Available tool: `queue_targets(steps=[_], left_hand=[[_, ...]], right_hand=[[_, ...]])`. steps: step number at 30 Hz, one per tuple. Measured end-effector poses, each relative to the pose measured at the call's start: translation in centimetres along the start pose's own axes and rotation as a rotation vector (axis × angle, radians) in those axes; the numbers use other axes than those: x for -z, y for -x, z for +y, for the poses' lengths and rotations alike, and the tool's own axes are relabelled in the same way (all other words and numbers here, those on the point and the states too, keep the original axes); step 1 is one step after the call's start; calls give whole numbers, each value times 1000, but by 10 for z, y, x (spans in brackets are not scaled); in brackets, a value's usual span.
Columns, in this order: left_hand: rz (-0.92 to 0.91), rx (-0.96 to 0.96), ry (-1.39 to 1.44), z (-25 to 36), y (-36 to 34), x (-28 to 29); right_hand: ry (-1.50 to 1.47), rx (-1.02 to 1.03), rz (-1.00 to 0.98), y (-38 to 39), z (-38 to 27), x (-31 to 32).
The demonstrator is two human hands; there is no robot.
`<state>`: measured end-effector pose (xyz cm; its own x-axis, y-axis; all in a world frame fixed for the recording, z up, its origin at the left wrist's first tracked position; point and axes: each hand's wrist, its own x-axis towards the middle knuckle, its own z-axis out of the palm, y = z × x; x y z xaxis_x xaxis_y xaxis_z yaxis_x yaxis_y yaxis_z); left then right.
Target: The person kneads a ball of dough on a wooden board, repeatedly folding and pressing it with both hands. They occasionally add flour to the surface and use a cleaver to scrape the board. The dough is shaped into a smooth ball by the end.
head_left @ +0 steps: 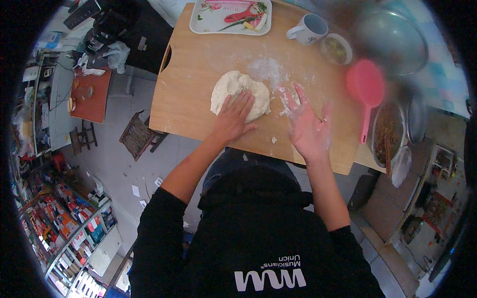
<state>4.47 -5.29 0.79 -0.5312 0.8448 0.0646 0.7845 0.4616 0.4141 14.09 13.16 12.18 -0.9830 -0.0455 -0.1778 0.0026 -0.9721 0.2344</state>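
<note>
A pale mound of dough sits on a light wooden board. My left hand rests on its front part with the fingers stretched out flat over it. My right hand is turned palm up just right of the dough, fingers apart and holding nothing, coated with flour. Loose flour is scattered behind and beside the dough, with small bits near my right fingertips.
At the back are a white tray with vegetable pieces, a mug and a small bowl. On the right lie a metal bowl, pink strainer or scoop and oval dish with chopsticks. A stool stands left, below.
</note>
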Motion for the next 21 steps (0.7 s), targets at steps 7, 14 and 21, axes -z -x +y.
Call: queue_targets(steps=[7,14,21], left_hand=[[206,176,1146,51,-38,75],[146,-118,698,54,-41,93],[414,43,778,60,-55,84]], right_hand=[[-159,-71,-23,1,14,-4],[-138,-128,33,6,19,-3],[-100,-119,54,8,26,-2]])
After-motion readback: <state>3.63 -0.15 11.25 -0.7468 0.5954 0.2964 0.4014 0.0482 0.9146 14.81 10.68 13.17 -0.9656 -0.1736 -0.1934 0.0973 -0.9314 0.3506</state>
